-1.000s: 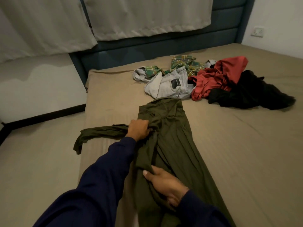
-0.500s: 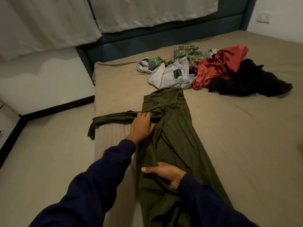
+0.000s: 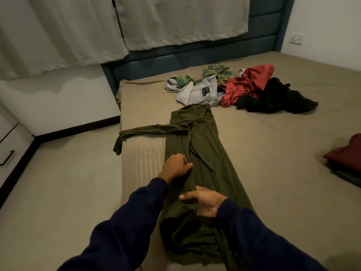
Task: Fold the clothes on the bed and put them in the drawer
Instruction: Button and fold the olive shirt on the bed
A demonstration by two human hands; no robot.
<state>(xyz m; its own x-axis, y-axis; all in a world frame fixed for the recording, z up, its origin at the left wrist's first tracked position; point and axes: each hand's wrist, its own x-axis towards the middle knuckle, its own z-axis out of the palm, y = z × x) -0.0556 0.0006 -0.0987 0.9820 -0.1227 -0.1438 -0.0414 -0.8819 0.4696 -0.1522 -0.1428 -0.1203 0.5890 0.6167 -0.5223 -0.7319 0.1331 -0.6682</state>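
Observation:
A long olive-green garment [image 3: 207, 153] lies lengthwise on the tan bed [image 3: 273, 149], one sleeve stretched out left over the bed's edge. My left hand [image 3: 175, 166] pinches a fold along the garment's left side. Just below it, my right hand [image 3: 205, 200] grips the bunched fabric near the lower part. A heap of unfolded clothes sits farther back: grey jeans [image 3: 201, 92], a green plaid shirt [image 3: 216, 72], a red garment [image 3: 246, 85] and a black one [image 3: 277, 98].
A folded dark red item [image 3: 345, 155] lies at the bed's right edge. White drawers with a dark handle [image 3: 7, 158] stand at the far left across the floor. A blue headboard [image 3: 195, 55] and pale curtains back the bed.
My left hand came down from the sleeve junction toward me and now pinches the garment's side fold. My right hand stayed on the lower fabric. The camera view shifted slightly.

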